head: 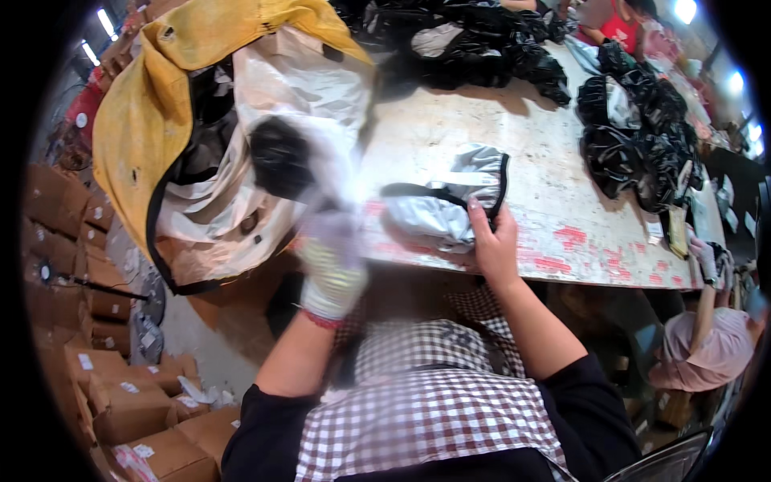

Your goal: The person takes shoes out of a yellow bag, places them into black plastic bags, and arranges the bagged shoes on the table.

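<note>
My left hand [331,253], in a light knitted glove, is blurred at the table's left edge, near a blurred black-and-white fabric item [283,156] over the open mouth of a big yellow sack [129,126] with a pale lining. Whether the hand grips that item I cannot tell. My bare right hand [494,241] pinches the black-trimmed edge of a silvery fabric item [430,220]. That item lies on the table with a white label strip [467,178] on it, its left end slightly blurred.
Piles of black, shiny items lie at the back [482,54] and right [638,132] of the worn white table [542,156]. Cardboard boxes [132,403] stand at lower left. A co-worker [705,349] is at the right edge, another person [614,27] at the far side.
</note>
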Demonstrator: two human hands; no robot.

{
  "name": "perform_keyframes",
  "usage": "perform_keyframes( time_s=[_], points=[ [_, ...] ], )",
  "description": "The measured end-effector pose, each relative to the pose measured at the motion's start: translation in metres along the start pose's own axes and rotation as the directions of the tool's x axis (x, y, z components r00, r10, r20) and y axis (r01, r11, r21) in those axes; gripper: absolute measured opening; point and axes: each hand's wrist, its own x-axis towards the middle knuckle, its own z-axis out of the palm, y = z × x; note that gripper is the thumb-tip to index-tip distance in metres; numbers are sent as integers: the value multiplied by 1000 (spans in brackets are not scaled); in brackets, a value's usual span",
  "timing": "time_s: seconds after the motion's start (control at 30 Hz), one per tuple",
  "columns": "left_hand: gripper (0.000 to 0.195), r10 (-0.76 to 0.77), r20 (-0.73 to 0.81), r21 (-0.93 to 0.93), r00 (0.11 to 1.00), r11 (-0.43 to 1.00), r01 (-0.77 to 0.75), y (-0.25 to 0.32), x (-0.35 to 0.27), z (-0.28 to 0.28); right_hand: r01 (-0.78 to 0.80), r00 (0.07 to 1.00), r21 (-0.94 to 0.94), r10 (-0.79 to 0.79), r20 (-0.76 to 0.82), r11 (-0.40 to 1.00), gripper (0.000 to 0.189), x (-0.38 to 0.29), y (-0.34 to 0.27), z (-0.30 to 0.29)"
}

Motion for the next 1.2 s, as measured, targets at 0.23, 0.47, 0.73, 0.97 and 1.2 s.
perform_keyframes(
  time_s=[0.23,0.47,0.73,0.97,1.2],
  points=[
    [35,266,476,-398,838,915,-64,46,-24,57,-236,939,161,183,291,958,62,-11,-16,-13],
    [31,344,298,-72,891,938,-338,-7,30,9,-260,954,383,297,-37,886,30,71,-87,-83],
    [13,-109,371,19,922,994,110,-95,40,41,-200,931,331,284,-228,922,22,229,-159,-192],
    [4,-419,426,-321,802,759,566,-112,28,42,-255,931,315,320,-177,914,22,228,-149,-189],
    [4,-339,397,-299,853,831,469,-120,29,41,-238,920,393,336,-200,888,25,221,-153,-183]
  ],
)
